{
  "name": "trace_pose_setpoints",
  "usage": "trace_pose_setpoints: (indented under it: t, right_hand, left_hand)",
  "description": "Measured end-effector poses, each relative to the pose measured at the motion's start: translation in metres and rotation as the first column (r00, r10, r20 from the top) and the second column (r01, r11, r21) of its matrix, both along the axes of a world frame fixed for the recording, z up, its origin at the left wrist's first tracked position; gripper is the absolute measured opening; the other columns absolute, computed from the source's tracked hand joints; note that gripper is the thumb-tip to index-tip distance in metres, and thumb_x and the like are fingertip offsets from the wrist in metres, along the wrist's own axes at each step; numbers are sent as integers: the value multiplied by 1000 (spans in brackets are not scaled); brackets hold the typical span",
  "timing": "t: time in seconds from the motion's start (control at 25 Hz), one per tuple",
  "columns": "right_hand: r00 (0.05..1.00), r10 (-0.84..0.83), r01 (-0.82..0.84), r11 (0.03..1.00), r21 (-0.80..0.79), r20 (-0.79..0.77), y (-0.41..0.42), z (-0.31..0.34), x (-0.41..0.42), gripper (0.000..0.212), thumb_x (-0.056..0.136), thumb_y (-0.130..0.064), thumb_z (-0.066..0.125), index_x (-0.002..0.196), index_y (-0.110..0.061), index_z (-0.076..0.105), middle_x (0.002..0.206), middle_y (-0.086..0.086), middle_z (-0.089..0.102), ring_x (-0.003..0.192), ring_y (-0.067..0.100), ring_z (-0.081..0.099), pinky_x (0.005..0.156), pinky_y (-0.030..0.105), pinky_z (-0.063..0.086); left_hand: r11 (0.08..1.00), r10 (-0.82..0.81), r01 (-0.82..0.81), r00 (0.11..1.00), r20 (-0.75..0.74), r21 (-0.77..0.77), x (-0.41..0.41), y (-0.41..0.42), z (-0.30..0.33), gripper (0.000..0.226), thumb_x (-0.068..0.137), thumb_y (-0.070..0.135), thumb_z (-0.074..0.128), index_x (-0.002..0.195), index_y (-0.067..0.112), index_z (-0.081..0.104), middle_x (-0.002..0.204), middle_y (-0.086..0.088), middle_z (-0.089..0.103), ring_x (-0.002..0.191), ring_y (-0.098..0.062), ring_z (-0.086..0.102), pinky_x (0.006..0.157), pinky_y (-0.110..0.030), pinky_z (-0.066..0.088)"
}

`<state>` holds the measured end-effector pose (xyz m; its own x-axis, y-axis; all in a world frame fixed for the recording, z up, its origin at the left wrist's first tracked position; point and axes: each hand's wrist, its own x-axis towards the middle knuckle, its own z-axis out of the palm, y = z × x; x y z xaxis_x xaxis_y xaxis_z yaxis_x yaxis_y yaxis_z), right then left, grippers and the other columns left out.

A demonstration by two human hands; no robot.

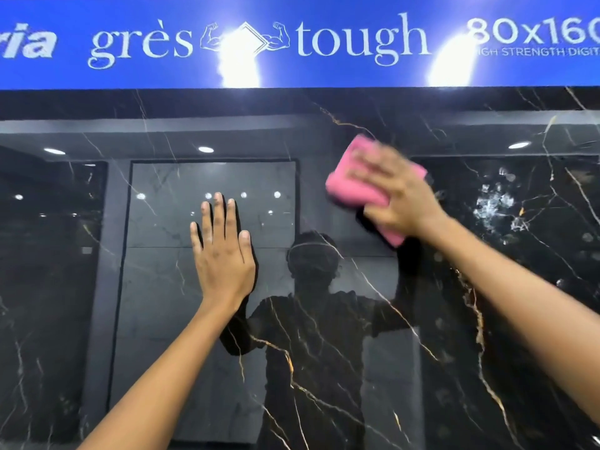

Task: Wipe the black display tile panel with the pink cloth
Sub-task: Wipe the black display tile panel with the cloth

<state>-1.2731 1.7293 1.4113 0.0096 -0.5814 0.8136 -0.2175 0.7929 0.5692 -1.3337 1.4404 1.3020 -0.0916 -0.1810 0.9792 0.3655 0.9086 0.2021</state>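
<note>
The glossy black tile panel (162, 319) with gold and white veins fills the view in front of me. My right hand (397, 196) presses the folded pink cloth (349, 183) flat against the panel's upper right part; hand and cloth are blurred by motion. My left hand (220, 251) lies flat on the panel left of centre, fingers straight and pointing up. White smudges and fingerprints (496, 206) mark the tile to the right of the cloth.
A blue sign band (324, 40) with white lettering runs across the top above the panel. The shiny tile mirrors ceiling lights, other display panels and a person's silhouette (311, 287).
</note>
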Motion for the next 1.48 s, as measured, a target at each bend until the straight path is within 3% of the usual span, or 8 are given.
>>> trace_pose_setpoints:
  t: [0.12, 0.4, 0.64, 0.88, 1.0, 1.16, 1.32, 1.48]
  right_hand:
    - [999, -21, 4, 914, -405, -38, -7, 53, 6, 62, 69, -28, 48, 128, -12, 57, 140, 12, 48, 133, 41, 32, 119, 34, 10]
    - [991, -41, 7, 967, 254, 128, 15, -99, 9, 71, 66, -28, 54, 135, -10, 50, 145, 11, 42, 140, 28, 28, 118, 43, 16]
    - [1000, -23, 24, 852, -522, 8, 63, 42, 21, 68, 72, -30, 47, 136, -8, 49, 145, 14, 43, 140, 35, 25, 119, 31, 4]
    - [997, -47, 25, 953, 302, 64, 61, -43, 8, 66, 69, -25, 50, 132, -7, 53, 143, 16, 45, 137, 32, 32, 119, 42, 16]
    - [999, 1, -9, 986, -164, -50, 105, 11, 13, 66, 68, -30, 51, 133, -16, 52, 143, 18, 42, 133, 39, 35, 112, 53, 27]
    - [999, 15, 22, 736, -676, 49, 80, 108, 34, 65, 74, -36, 45, 138, -24, 45, 153, 14, 22, 139, 36, 22, 116, 43, 19]
    - [1000, 12, -9, 991, -135, 15, 25, 64, 7, 69, 69, -33, 44, 135, -13, 52, 150, 22, 31, 139, 40, 27, 118, 42, 15]
    - [988, -109, 49, 895, 443, 112, 61, -12, 13, 60, 72, -26, 54, 131, -18, 55, 146, 18, 39, 140, 34, 27, 119, 42, 16]
  left_hand:
    - [993, -73, 75, 997, -36, 86, 10, 8, 8, 57, 91, 23, 32, 146, 8, 33, 158, -6, 21, 147, -22, 9, 119, -43, 0]
    - [964, -256, 261, 962, -91, 49, 31, 97, 64, 50, 95, 25, 34, 142, 7, 36, 156, -9, 25, 146, -25, 13, 118, -42, 0]
    - [999, -13, 14, 1000, 13, -42, 11, 117, 57, 59, 101, 36, 21, 153, 13, 7, 161, -5, -3, 148, -24, -5, 118, -42, -5]
    - [998, 6, -5, 1000, 23, -56, 12, 116, 54, 59, 100, 36, 17, 153, 12, 7, 161, -8, -1, 148, -26, -3, 119, -43, -3]
    - [998, 8, -7, 1000, 12, -57, 11, 117, 53, 61, 98, 39, 9, 153, 12, 7, 161, -8, -1, 148, -26, -3, 118, -42, -4]
    - [998, 14, -14, 1000, -3, -68, 8, 116, 50, 60, 99, 38, 12, 153, 11, 8, 161, -8, 0, 148, -26, -1, 118, -42, -3]
    - [997, 19, -20, 1000, -11, -69, 7, 116, 52, 60, 98, 36, 15, 152, 10, 12, 160, -9, 4, 148, -27, 2, 119, -44, 1]
    - [997, 20, -20, 1000, -3, -73, 9, 116, 50, 60, 99, 36, 14, 152, 9, 10, 160, -11, 4, 148, -29, 2, 119, -45, 2]
